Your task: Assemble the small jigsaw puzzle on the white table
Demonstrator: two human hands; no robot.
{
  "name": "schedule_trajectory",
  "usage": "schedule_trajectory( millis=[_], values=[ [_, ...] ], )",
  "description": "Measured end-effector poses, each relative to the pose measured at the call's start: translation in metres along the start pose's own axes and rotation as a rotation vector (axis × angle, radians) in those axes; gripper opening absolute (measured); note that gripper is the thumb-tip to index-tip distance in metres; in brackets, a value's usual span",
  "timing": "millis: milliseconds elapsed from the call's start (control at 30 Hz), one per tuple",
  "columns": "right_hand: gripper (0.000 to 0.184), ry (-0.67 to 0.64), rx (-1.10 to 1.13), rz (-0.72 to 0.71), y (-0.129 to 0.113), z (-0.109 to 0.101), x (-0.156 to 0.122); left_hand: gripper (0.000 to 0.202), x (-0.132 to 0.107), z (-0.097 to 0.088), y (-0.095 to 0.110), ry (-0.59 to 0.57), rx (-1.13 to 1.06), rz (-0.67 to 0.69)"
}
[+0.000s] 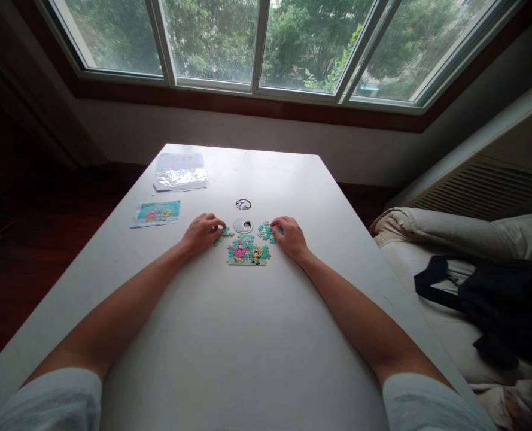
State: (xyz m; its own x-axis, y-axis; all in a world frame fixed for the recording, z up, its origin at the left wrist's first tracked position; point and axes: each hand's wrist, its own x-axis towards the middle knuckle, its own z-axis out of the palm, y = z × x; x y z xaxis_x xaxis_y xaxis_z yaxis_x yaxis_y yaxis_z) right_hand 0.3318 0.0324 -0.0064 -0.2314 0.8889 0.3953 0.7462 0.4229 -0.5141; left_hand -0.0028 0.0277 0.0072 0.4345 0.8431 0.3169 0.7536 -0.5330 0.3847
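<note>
A partly joined jigsaw puzzle [246, 254] lies flat on the white table, showing a pink figure, a yellow figure and a teal background. To its upper left, my left hand [203, 231] has its fingers curled closed over loose teal puzzle pieces [226, 232], its fingertips pinched at a piece. On the other side, my right hand [289, 237] is closed, thumb and forefinger on a piece at the edge of another loose group of teal pieces [264, 230]. My fingers partly cover both groups.
A printed picture [158, 213] with the same figures lies left of my left hand. Behind it are papers in clear plastic [180, 172]. Two round fittings [243, 205] are set into the table [248, 335]. A dark bag [508, 299] rests on the pale sofa at right.
</note>
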Motion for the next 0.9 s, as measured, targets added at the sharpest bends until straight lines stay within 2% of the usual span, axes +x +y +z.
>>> schedule_trajectory(
  millis=[333,600,733,900],
  values=[
    [0.011,-0.028,0.016,0.027,0.008,0.003,0.007,0.023,-0.001,0.001,0.005,0.007,0.005,0.072],
    [0.011,-0.092,-0.032,-0.041,0.005,-0.003,0.007,0.024,-0.001,0.0,0.006,0.024,0.048,0.119],
    [0.01,-0.134,-0.057,-0.061,0.0,-0.006,0.006,0.023,-0.002,0.002,0.012,0.021,0.091,0.189],
    [0.01,-0.143,-0.091,-0.042,-0.001,-0.006,0.007,0.024,-0.002,0.0,0.029,-0.029,0.104,0.316]
  ],
)
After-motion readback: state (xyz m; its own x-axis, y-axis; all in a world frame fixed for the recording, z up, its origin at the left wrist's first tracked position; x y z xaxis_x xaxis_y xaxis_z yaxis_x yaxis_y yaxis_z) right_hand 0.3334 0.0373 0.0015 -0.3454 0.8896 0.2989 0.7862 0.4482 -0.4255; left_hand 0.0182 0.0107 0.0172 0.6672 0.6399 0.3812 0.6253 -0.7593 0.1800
